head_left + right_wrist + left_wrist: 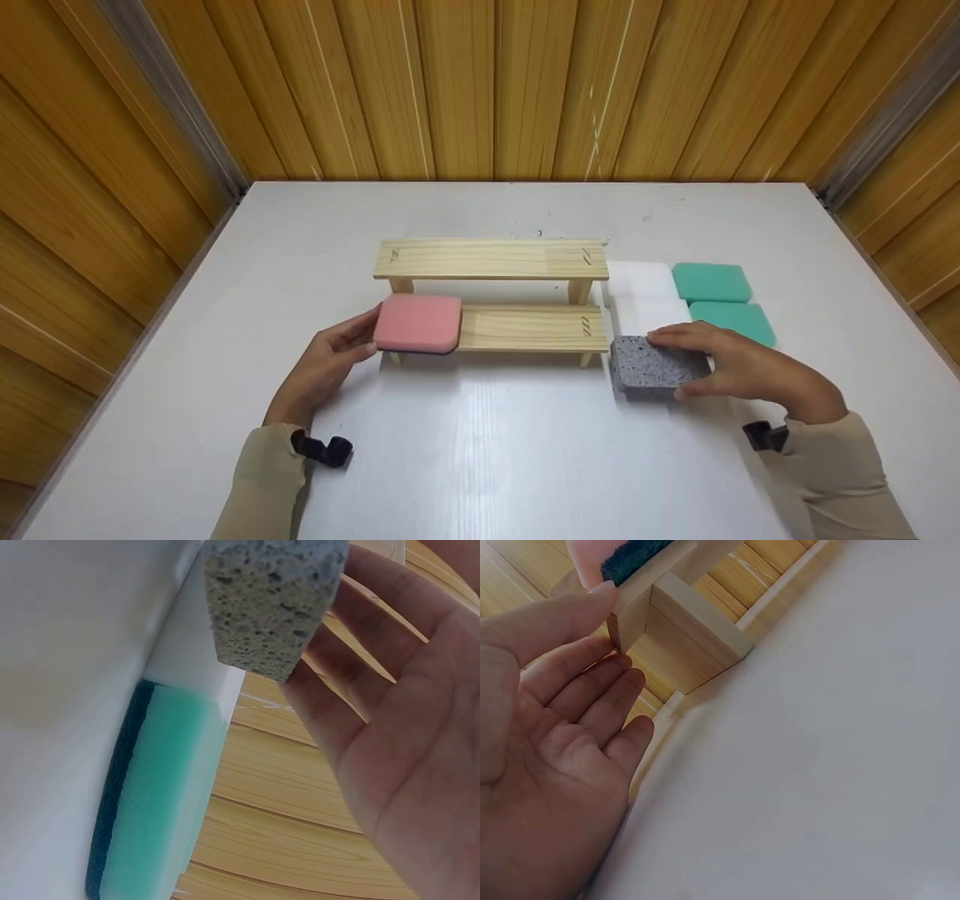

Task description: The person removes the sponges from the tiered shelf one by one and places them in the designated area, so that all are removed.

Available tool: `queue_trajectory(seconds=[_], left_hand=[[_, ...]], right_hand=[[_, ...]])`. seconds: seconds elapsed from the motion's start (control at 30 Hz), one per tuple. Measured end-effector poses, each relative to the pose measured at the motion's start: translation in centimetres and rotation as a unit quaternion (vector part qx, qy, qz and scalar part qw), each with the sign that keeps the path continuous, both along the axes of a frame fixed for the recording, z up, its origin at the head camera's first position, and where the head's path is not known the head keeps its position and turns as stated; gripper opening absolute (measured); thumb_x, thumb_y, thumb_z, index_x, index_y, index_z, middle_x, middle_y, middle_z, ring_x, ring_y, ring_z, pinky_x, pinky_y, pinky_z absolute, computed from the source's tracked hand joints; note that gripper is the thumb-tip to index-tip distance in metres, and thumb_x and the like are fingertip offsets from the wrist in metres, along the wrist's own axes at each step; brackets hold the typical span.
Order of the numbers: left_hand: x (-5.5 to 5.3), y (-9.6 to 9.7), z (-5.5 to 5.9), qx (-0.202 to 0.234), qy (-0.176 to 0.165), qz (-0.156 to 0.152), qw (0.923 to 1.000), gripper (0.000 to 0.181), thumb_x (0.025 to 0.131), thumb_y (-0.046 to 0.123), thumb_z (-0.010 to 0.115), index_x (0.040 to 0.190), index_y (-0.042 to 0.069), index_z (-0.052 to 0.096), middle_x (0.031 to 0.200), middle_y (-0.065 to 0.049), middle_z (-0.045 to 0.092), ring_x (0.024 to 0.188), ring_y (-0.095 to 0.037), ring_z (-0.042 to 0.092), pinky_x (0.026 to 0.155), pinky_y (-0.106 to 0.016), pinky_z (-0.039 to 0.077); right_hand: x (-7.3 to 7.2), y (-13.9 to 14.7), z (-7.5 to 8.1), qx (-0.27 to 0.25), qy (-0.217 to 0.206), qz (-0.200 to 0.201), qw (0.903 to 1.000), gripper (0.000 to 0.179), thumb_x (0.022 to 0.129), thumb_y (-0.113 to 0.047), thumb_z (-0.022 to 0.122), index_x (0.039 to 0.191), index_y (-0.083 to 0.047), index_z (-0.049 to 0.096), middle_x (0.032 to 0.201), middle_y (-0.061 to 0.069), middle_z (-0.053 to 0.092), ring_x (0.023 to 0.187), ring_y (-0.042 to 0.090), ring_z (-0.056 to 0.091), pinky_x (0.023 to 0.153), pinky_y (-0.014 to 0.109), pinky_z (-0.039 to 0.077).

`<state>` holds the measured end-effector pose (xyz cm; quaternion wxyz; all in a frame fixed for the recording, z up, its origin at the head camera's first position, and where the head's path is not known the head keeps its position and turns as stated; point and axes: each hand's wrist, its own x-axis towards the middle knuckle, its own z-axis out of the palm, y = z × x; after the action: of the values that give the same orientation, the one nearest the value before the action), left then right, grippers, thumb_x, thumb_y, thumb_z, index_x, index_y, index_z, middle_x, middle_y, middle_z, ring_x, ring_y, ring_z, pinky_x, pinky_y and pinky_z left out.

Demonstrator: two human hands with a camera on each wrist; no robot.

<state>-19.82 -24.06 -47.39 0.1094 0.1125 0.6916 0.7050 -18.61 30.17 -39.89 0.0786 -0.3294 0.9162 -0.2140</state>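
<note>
A pink sponge [418, 322] with a dark scouring underside lies on the left end of the lower board of a two-tier wooden stand [532, 328]. My left hand [322, 367] is at that end, thumb and fingertips right at the sponge's left side. In the left wrist view, the thumb [562, 619] lies by the board's end and the other fingers are loosely extended. My right hand [750, 369] holds a grey, pitted pumice stone [656, 364] between thumb and fingers. From the right wrist, fingers show along one side of the stone [274, 607].
Two white sponges [641, 281] lie right of the stand, partly behind the stone. Beside them are two green sponges [712, 283], one behind the other. The stand's upper board [491, 259] is farther back. A wood-patterned wall [495, 90] encloses the white table [465, 465].
</note>
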Motion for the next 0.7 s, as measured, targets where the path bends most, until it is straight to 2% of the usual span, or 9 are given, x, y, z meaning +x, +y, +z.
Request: queue_trajectory(seconds=[0.13,0.4,0.6,0.7], left_hand=[[0.0,0.0,0.0,-0.012,0.001,0.001,0.9999,0.066,0.088,0.017,0.069,0.147,0.010,0.039,0.153,-0.002,0.038,0.141,-0.013,0.036,0.108,-0.017,0.036],[0.0,0.0,0.0,-0.027,-0.002,0.007,0.9996,0.066,0.088,0.021,0.070,0.146,0.013,0.041,0.152,-0.001,0.040,0.140,-0.012,0.037,0.108,-0.016,0.036],[0.0,0.0,0.1,-0.036,-0.004,0.013,0.9993,0.066,0.087,0.024,0.071,0.146,0.016,0.042,0.151,0.002,0.042,0.139,-0.010,0.038,0.107,-0.016,0.036],[0.0,-0.1,0.1,-0.039,-0.004,0.015,0.9991,0.066,0.087,0.024,0.071,0.146,0.016,0.042,0.151,0.002,0.042,0.139,-0.010,0.038,0.107,-0.015,0.036]], right_hand=[[0.2,0.0,0.2,0.017,-0.012,-0.014,0.9997,0.070,0.075,-0.032,0.081,0.137,-0.013,0.054,0.137,0.011,0.054,0.124,0.031,0.048,0.101,0.021,0.041],[0.0,0.2,-0.8,-0.006,0.041,0.019,0.9989,0.069,0.073,-0.029,0.083,0.134,-0.010,0.056,0.133,0.013,0.057,0.122,0.010,0.047,0.098,0.005,0.032],[0.1,0.2,-0.9,0.005,0.049,0.006,0.9988,0.070,0.072,-0.030,0.083,0.134,-0.011,0.057,0.133,0.011,0.058,0.120,0.021,0.049,0.098,0.013,0.038],[0.1,0.3,-0.8,0.005,0.044,0.000,0.9990,0.071,0.072,-0.030,0.083,0.135,-0.010,0.056,0.133,0.010,0.058,0.120,0.022,0.049,0.098,0.013,0.038]])
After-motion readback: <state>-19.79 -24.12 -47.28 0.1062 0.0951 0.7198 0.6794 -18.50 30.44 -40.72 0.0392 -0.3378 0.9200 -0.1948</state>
